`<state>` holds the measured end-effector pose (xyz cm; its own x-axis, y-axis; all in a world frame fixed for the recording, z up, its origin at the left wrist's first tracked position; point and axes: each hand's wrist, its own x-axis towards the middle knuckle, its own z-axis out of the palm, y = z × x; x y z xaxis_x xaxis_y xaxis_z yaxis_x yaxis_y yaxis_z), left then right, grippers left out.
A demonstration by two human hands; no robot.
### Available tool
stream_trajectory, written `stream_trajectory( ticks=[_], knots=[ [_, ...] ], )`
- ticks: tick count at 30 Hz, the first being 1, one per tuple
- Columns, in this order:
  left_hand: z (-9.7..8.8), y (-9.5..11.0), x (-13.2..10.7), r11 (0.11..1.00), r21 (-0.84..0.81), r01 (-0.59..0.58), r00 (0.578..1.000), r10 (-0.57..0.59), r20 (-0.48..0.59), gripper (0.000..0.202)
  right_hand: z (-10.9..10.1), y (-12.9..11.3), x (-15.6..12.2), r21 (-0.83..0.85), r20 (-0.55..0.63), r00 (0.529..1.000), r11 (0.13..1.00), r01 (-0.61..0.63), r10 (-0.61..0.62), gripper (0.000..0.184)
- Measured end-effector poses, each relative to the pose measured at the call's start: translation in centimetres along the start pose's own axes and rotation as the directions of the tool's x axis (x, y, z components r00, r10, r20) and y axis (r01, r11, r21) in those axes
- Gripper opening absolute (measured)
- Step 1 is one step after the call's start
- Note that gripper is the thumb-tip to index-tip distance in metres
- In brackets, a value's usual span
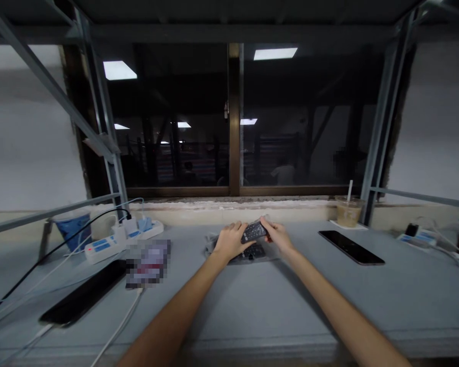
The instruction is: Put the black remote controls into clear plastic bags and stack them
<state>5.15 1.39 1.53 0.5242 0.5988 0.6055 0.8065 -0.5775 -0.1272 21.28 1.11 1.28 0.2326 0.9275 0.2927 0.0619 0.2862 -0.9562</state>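
Both my arms reach forward over the grey table (252,300). My left hand (229,240) and my right hand (277,235) are closed together on a small dark keypad-like device (254,232), held tilted just above the table. Under it lies another dark flat device (252,251) inside what looks like a clear plastic wrapper. What the held device is exactly is too small to tell.
A white power strip (122,238) with plugs and cables sits at the left, beside a blue bag (74,229). A black phone (83,295) lies on a cable at the front left, another phone (351,247) at the right. A drink cup with a straw (349,210) stands by the window.
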Motion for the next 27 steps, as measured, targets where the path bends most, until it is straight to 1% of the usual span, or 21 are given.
stream_trajectory(
  ticks=[2,4,6,10,16,21,23,25,27],
  knots=[
    [0.0,0.3,-0.1,1.0,-0.003,-0.001,1.0,0.001,0.006,0.039,0.0,0.2,0.2,-0.052,-0.01,1.0,0.998,0.022,-0.022,0.047],
    [0.0,0.4,-0.2,1.0,-0.011,-0.002,1.0,0.003,0.01,0.037,0.0,0.4,0.3,-0.085,0.003,0.998,0.995,0.056,-0.056,0.049],
    [0.1,0.5,-0.2,1.0,-0.021,0.001,1.0,-0.001,0.012,0.036,0.0,0.6,0.3,-0.071,0.008,0.995,0.993,0.098,-0.098,0.047],
    [0.0,0.7,-0.2,0.999,-0.049,-0.001,1.0,0.001,0.0,0.038,0.0,0.5,0.3,-0.017,-0.026,0.987,0.987,0.16,-0.16,0.047],
    [-0.2,1.6,-0.2,0.998,-0.061,0.005,1.0,-0.005,-0.007,0.042,0.0,0.2,0.2,-0.037,-0.041,0.982,0.982,0.184,-0.185,0.045],
    [-0.4,2.7,-0.2,0.998,-0.065,0.023,1.0,-0.023,0.008,0.043,0.2,0.1,-0.1,-0.007,-0.038,0.975,0.975,0.22,-0.22,0.051],
    [-0.6,3.1,-0.1,0.997,-0.075,0.029,1.0,-0.028,0.009,0.042,0.1,-0.1,-0.2,-0.024,-0.064,0.973,0.975,0.219,-0.221,0.053],
    [-0.8,3.5,-0.1,0.993,-0.109,0.033,0.999,-0.032,0.008,0.04,0.0,-0.2,-0.1,-0.042,-0.118,0.969,0.976,0.212,-0.216,0.051],
    [-1.2,4.0,-0.1,0.988,-0.148,0.041,0.999,-0.036,0.031,0.036,-0.3,-0.2,0.1,-0.04,-0.182,0.961,0.978,0.203,-0.207,0.05]
  ],
)
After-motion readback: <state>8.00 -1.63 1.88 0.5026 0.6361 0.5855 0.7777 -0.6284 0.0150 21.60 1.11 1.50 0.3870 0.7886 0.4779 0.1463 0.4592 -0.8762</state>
